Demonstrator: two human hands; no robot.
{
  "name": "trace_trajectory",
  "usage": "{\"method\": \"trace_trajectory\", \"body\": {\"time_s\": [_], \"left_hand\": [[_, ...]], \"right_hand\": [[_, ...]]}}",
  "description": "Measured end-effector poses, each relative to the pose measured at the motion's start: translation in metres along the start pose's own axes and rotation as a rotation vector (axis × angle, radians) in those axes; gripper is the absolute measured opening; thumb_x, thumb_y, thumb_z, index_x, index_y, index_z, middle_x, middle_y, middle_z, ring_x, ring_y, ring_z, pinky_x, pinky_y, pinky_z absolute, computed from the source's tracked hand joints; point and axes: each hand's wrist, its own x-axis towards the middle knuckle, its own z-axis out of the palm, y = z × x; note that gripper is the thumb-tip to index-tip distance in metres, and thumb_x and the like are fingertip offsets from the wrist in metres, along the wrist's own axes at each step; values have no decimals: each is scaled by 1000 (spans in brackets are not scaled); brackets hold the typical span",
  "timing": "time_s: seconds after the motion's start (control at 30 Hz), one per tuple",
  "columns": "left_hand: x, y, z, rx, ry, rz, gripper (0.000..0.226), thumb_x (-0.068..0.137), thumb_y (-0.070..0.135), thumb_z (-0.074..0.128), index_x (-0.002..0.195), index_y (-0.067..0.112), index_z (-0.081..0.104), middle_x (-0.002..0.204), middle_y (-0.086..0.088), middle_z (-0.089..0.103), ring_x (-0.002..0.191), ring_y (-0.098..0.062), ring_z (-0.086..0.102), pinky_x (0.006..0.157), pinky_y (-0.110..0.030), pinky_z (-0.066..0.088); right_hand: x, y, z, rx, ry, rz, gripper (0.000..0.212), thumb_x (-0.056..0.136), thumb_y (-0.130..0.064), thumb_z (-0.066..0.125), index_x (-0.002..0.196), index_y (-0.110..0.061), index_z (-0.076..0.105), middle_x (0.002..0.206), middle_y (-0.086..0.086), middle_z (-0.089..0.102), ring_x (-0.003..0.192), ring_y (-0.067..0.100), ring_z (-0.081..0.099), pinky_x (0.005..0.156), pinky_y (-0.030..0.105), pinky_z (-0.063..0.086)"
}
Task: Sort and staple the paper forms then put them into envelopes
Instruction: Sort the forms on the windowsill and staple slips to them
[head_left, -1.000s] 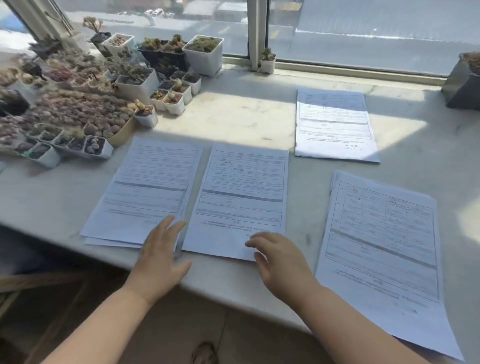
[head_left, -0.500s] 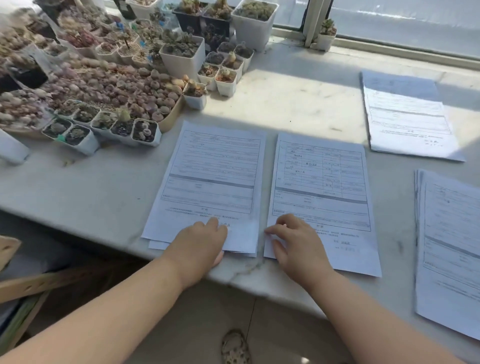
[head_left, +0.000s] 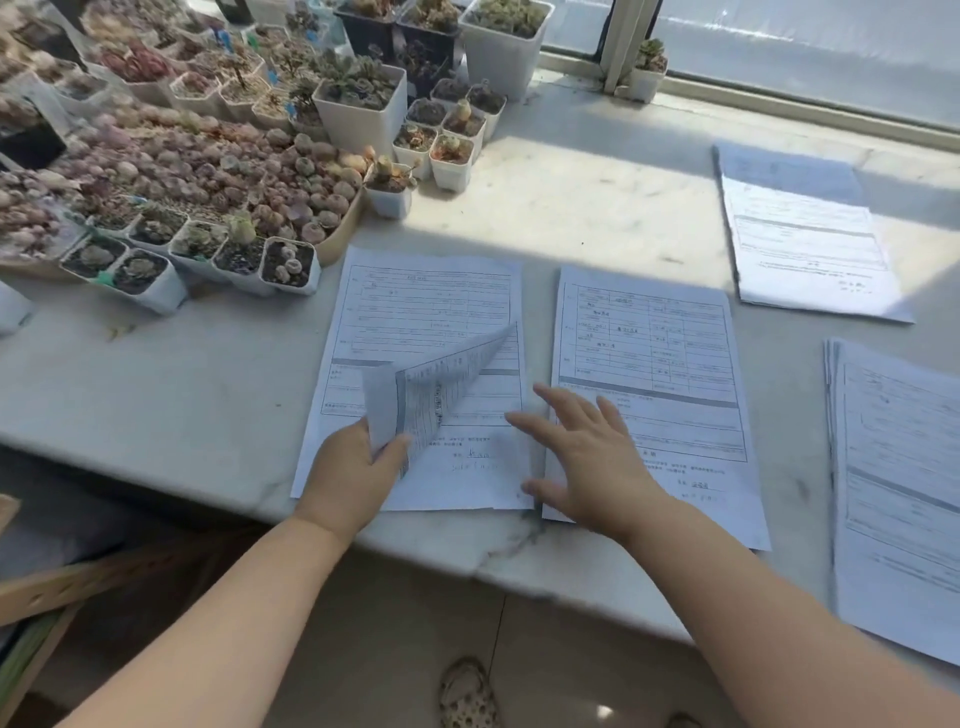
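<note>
The left hand (head_left: 358, 470) pinches the lower corner of the top sheet (head_left: 441, 382) between thumb and fingers and has peeled it up and over, so its underside curls toward twelve o'clock above the left pile of forms (head_left: 431, 306). Half a second ago that hand only rested on the pile's near edge with the sheet flat; the lift is new. The right hand (head_left: 587, 462) is spread, fingers straight and apart, gripping nothing. It has moved from the near edge of the middle form (head_left: 649, 343) toward nine o'clock and now hovers over the gap between the two piles, its fingertips above the left pile's right margin. Whether they touch the paper cannot be told.

Judging from this, the person is still sorting: looking under the top page, probably to match or count pages before anything is stapled. No stapler or envelope shows.

Outward from the hands, a thicker stack (head_left: 893, 467) lies at three o'clock on the marble sill (head_left: 156, 374), another stack (head_left: 800, 244) sits at two o'clock in sunlight, and pots of succulents (head_left: 358, 104) crowd the ten to twelve o'clock side.
</note>
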Motion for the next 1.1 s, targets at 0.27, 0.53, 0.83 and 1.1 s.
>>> {"method": "trace_trajectory", "body": {"time_s": [0.27, 0.53, 0.83, 1.1], "left_hand": [[1, -11, 0, -75, -59, -6, 37, 74, 43, 54, 92, 14, 69, 88, -7, 73, 86, -22, 67, 75, -37, 52], [-1, -14, 1, -43, -99, 51, 28, 69, 55, 54, 79, 31, 64, 78, 10, 69, 76, -5, 64, 67, -27, 48], [-20, -14, -2, 212, -303, 297, 86, 65, 93, 33, 114, 32, 69, 132, 21, 38, 118, -4, 37, 99, -3, 19], [10, 55, -23, -73, 114, -116, 82, 70, 43, 80, 138, 17, 42, 133, -4, 54, 123, -24, 51, 105, -42, 40]], "right_hand": [[31, 11, 12, -16, -14, -52, 84, 72, -74, 60, 144, -55, 20, 162, -9, -4, 148, 12, -9, 119, 45, -11], [43, -32, 3, 654, 216, 266, 101, 73, -63, 70, 151, -19, 25, 145, -1, 47, 133, 17, 43, 111, 33, 30], [87, -37, -30, 1035, 59, 472, 16, 86, -5, 56, 97, -13, 65, 100, 12, 68, 80, 24, 62, 69, 36, 55], [10, 20, -52, 1627, 171, 275, 29, 93, 3, 49, 103, -17, 66, 98, -1, 75, 90, 17, 70, 84, 33, 54]]}}
